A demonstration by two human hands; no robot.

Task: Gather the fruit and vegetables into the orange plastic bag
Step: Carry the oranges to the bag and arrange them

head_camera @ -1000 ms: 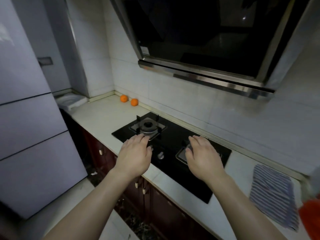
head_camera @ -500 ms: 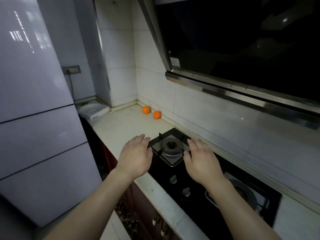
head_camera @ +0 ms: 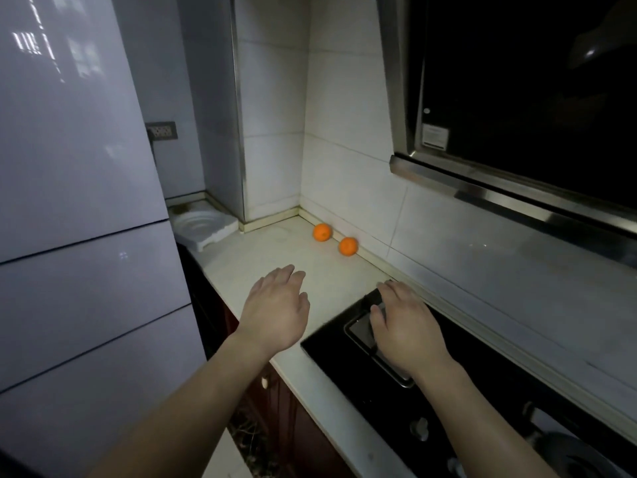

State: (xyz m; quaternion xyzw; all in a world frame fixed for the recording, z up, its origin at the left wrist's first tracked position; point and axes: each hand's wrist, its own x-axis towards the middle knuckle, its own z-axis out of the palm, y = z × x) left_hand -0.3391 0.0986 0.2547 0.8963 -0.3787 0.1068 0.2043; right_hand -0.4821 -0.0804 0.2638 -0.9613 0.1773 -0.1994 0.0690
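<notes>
Two oranges (head_camera: pixel 334 239) well beyond both hands' fingers (head_camera: pixel 289 274)

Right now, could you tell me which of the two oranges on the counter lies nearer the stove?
The right-hand orange, against the tiled wall. The other orange lies further along, toward the corner. Both hands are empty.

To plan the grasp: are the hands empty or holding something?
Empty: left hand and right hand are open, palms down, short of both oranges.
</notes>
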